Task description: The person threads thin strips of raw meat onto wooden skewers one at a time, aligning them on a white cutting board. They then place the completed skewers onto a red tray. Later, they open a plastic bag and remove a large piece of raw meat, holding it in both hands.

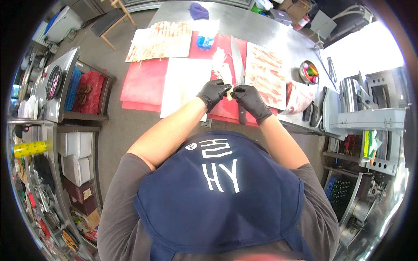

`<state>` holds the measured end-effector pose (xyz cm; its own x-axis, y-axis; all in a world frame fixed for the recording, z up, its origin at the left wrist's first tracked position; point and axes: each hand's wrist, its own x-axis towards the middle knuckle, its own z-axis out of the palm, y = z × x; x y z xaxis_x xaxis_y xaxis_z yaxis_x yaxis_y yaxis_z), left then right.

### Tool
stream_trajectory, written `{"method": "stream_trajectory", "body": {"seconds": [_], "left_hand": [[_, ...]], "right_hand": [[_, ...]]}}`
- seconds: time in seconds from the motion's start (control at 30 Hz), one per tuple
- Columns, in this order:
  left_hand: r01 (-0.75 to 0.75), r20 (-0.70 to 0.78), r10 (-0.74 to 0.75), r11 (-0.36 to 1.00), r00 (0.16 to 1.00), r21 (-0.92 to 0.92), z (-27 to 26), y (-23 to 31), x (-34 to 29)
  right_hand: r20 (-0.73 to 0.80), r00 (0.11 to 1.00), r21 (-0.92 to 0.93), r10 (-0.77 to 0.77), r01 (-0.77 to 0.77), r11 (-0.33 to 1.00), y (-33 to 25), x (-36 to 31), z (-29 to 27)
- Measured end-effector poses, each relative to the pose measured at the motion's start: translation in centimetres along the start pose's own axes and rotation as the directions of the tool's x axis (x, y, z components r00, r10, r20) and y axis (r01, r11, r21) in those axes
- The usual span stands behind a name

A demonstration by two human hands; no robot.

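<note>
Head view: a pale strip (230, 95) was held over the near part of a red board (223, 114), between 2 black-gloved hands. It appeared to be pinched by the fingers of the left hand (212, 93); the fingers of the right hand (250, 101) were curled beside it, though whether it was gripped by them could not be told. A pale, stringy heap (221, 63) was spread just beyond. Beside it a long knife (237, 56) was laid unsheathed, partly covered by the right hand, with its handle pointed toward the near edge. By a careless sweep of that hand, the knife could be knocked off or the fingers nicked. Through uneven pulling, the strip could be torn or dropped. Sliced meat (264, 61), set close on the right, could be disarranged by a wide elbow.
</note>
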<state>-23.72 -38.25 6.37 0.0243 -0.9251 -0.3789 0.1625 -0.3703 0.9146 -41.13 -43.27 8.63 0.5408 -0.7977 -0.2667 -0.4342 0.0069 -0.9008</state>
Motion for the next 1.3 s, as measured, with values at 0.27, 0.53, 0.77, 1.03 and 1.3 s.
{"method": "stream_trajectory", "body": {"seconds": [0.27, 0.53, 0.77, 1.03, 1.3], "left_hand": [[-0.049, -0.029, 0.053, 0.991, 0.998, 0.122, 1.7, -0.4, 0.4], [-0.122, -0.025, 0.126, 0.985, 0.992, 0.119, 1.6, -1.8, 0.9], [-0.047, -0.142, 0.094, 0.952, 0.985, 0.303, 1.5, -1.6, 1.7], [0.146, -0.234, -0.025, 0.842, 0.972, 0.519, 1.9, -2.1, 3.5], [0.052, -0.200, 0.119, 0.729, 0.972, 0.683, 1.4, -4.2, 5.4]], "right_hand": [[-0.119, 0.993, -0.064, 0.006, -0.014, 0.998, 1.8, 0.9, -0.2], [-0.161, 0.986, -0.066, 0.048, -0.059, 0.996, 2.2, 1.1, 0.6], [-0.157, 0.982, 0.227, 0.106, -0.069, 0.972, 2.8, 0.6, 0.6], [-0.054, 0.979, 0.296, -0.196, 0.203, 0.933, -0.9, 0.0, -4.1], [-0.089, 0.953, 0.291, -0.290, 0.303, 0.908, -8.7, 0.8, -8.9]]}}
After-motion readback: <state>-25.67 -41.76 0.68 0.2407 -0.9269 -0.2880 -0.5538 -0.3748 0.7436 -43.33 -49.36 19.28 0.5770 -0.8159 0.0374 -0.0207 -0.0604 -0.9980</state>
